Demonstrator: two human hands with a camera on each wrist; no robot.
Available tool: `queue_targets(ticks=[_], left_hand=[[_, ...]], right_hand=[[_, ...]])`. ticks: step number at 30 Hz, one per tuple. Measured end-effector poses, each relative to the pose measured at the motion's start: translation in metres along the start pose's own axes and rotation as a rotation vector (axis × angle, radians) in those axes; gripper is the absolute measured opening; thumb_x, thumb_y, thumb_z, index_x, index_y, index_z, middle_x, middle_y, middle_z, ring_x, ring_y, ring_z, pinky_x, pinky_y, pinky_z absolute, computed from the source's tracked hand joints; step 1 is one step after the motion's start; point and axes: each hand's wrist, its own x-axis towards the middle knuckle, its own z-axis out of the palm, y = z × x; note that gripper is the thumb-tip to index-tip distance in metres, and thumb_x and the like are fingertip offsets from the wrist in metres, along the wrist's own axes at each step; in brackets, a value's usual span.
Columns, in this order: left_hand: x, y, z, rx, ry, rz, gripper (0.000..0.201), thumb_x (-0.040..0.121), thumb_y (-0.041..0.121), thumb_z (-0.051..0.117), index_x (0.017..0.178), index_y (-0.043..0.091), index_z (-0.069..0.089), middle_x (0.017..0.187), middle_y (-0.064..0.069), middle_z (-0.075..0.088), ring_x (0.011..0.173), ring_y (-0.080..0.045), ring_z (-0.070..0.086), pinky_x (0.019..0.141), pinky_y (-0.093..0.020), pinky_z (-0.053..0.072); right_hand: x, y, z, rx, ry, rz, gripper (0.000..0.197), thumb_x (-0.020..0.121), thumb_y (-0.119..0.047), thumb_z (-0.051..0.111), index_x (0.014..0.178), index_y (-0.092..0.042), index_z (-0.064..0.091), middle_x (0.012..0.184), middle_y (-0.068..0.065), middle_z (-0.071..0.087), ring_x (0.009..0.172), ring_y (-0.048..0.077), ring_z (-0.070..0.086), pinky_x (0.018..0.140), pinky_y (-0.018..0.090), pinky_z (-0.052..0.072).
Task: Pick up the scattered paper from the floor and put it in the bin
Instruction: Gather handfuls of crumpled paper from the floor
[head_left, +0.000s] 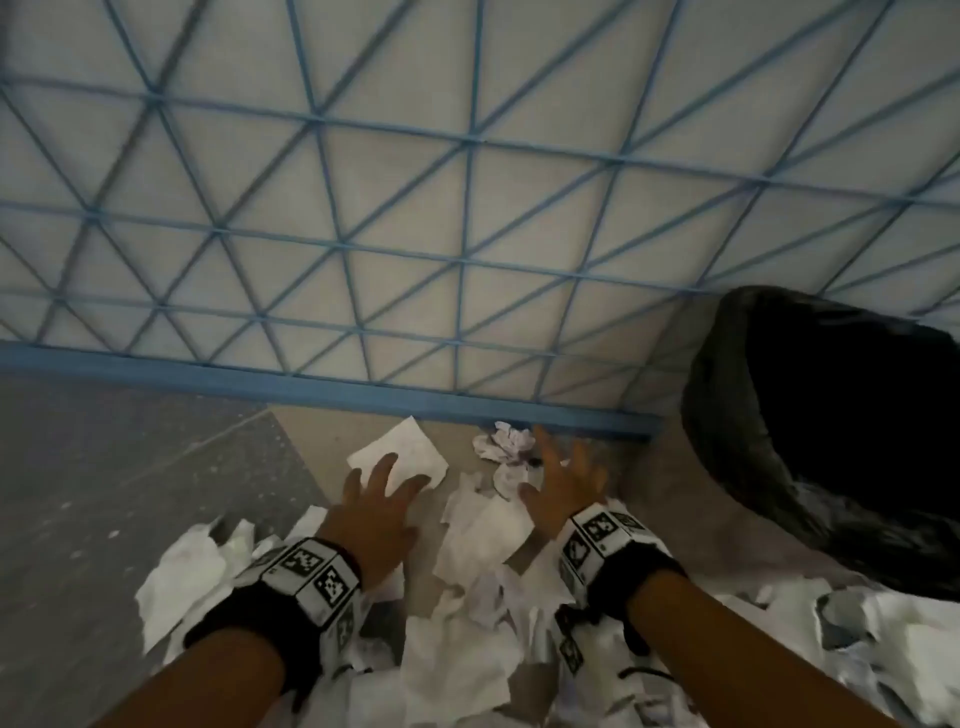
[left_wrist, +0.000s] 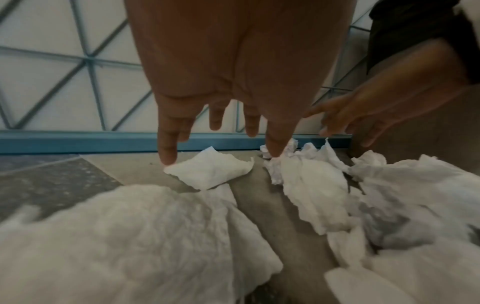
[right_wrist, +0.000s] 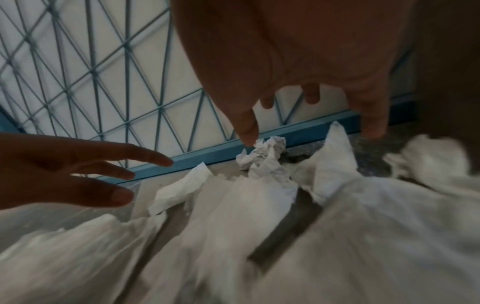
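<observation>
Several white papers lie scattered on the floor. My left hand (head_left: 382, 483) hovers with spread, straight fingers just above a flat white sheet (head_left: 402, 449), holding nothing. In the left wrist view its fingertips (left_wrist: 167, 158) hang over that sheet (left_wrist: 210, 171). My right hand (head_left: 558, 475) reaches with spread fingers over a crumpled paper ball (head_left: 506, 441) by the blue rail, empty too. The right wrist view has the ball (right_wrist: 265, 154) just under a fingertip. The bin (head_left: 831, 431), lined with a black bag, stands at the right.
A white wall panel with a blue lattice (head_left: 467, 208) and a blue base rail (head_left: 363, 389) closes off the far side. Crumpled sheets (head_left: 467, 649) pile up beneath my forearms. Speckled grey floor (head_left: 104, 493) spreads to the left.
</observation>
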Motion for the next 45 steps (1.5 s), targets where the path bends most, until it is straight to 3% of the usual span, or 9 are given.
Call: queue_targets(ticks=[7, 12, 17, 21, 26, 30, 33, 41, 45], left_hand=[[0.045, 0.018, 0.016, -0.149, -0.039, -0.094, 0.115, 0.037, 0.096, 0.023, 0.141, 0.051, 0.001, 0.159, -0.004, -0.013, 0.144, -0.042, -0.007, 0.118, -0.053, 0.013], [0.035, 0.04, 0.034, -0.047, -0.125, 0.033, 0.077, 0.078, 0.059, 0.056, 0.142, 0.043, 0.015, 0.157, -0.002, 0.011, 0.142, -0.038, 0.012, 0.115, -0.046, 0.024], [0.032, 0.035, 0.034, 0.078, 0.026, 0.129, 0.035, 0.091, 0.016, 0.046, 0.125, 0.019, 0.046, 0.133, -0.007, 0.044, 0.122, -0.029, 0.04, 0.101, -0.036, 0.036], [0.019, 0.02, 0.032, 0.006, -0.055, 0.138, 0.029, 0.091, 0.01, 0.046, 0.119, 0.013, 0.05, 0.129, -0.01, 0.049, 0.12, -0.026, 0.045, 0.098, -0.031, 0.034], [0.005, 0.015, 0.027, -0.151, 0.036, 0.142, 0.052, 0.087, 0.002, 0.046, 0.136, 0.019, 0.039, 0.136, -0.011, 0.036, 0.119, -0.03, 0.049, 0.099, -0.031, 0.038], [-0.004, 0.013, 0.015, -0.111, -0.03, 0.021, 0.069, 0.089, 0.01, 0.049, 0.148, 0.022, 0.015, 0.15, -0.012, 0.023, 0.134, -0.029, 0.036, 0.11, -0.03, 0.033], [-0.012, 0.016, -0.001, 0.0, -0.066, -0.002, 0.04, 0.09, 0.015, 0.049, 0.129, 0.008, 0.052, 0.134, -0.014, 0.055, 0.124, -0.026, 0.052, 0.103, -0.029, 0.039], [-0.039, 0.063, -0.118, -0.123, 0.332, 0.145, 0.042, 0.081, 0.019, 0.068, 0.122, 0.012, 0.06, 0.128, -0.013, 0.061, 0.12, -0.025, 0.056, 0.098, -0.028, 0.04], [-0.049, 0.125, -0.183, -0.687, 0.598, 0.287, 0.052, 0.071, 0.017, 0.075, 0.12, 0.01, 0.06, 0.115, -0.018, 0.065, 0.106, -0.029, 0.061, 0.09, -0.036, 0.048]], right_hand=[[0.035, -0.004, 0.035, -0.043, -0.082, -0.231, 0.056, 0.092, -0.022, 0.047, 0.141, -0.038, 0.024, 0.157, 0.009, 0.0, 0.142, 0.037, 0.013, 0.117, 0.045, 0.021], [0.006, 0.001, 0.048, -0.136, 0.025, -0.361, 0.039, 0.089, -0.004, 0.044, 0.125, -0.017, 0.041, 0.146, 0.013, 0.021, 0.124, 0.031, 0.039, 0.097, 0.039, 0.042], [0.002, 0.013, 0.046, 0.118, 0.123, -0.355, 0.045, 0.086, 0.001, 0.042, 0.13, -0.009, 0.036, 0.13, 0.018, 0.046, 0.118, 0.031, 0.048, 0.096, 0.035, 0.041], [0.006, 0.031, 0.044, -0.106, 0.075, -0.225, 0.065, 0.088, -0.003, 0.046, 0.145, -0.018, 0.019, 0.142, 0.018, 0.036, 0.132, 0.032, 0.033, 0.106, 0.039, 0.035], [0.001, 0.042, 0.049, -0.33, 0.072, -0.141, 0.046, 0.092, -0.02, 0.047, 0.135, -0.032, 0.036, 0.155, 0.012, 0.006, 0.137, 0.042, 0.016, 0.108, 0.052, 0.03], [-0.01, 0.035, 0.042, -0.366, 0.048, -0.276, 0.034, 0.09, -0.007, 0.045, 0.123, -0.015, 0.049, 0.137, 0.016, 0.042, 0.127, 0.032, 0.041, 0.101, 0.039, 0.04], [-0.025, 0.024, 0.03, -0.254, 0.048, -0.374, 0.025, 0.084, -0.001, 0.051, 0.108, -0.003, 0.059, 0.123, 0.019, 0.055, 0.116, 0.029, 0.054, 0.092, 0.032, 0.045], [-0.097, -0.007, -0.108, 0.122, 0.393, -0.55, 0.012, 0.083, -0.006, 0.059, 0.087, 0.0, 0.068, 0.093, 0.023, 0.069, 0.088, 0.024, 0.063, 0.062, 0.023, 0.04], [-0.137, 0.019, -0.194, 0.29, 0.666, -0.579, 0.008, 0.077, -0.008, 0.068, 0.08, -0.001, 0.068, 0.074, 0.014, 0.062, 0.079, 0.015, 0.056, 0.054, 0.012, 0.035]])
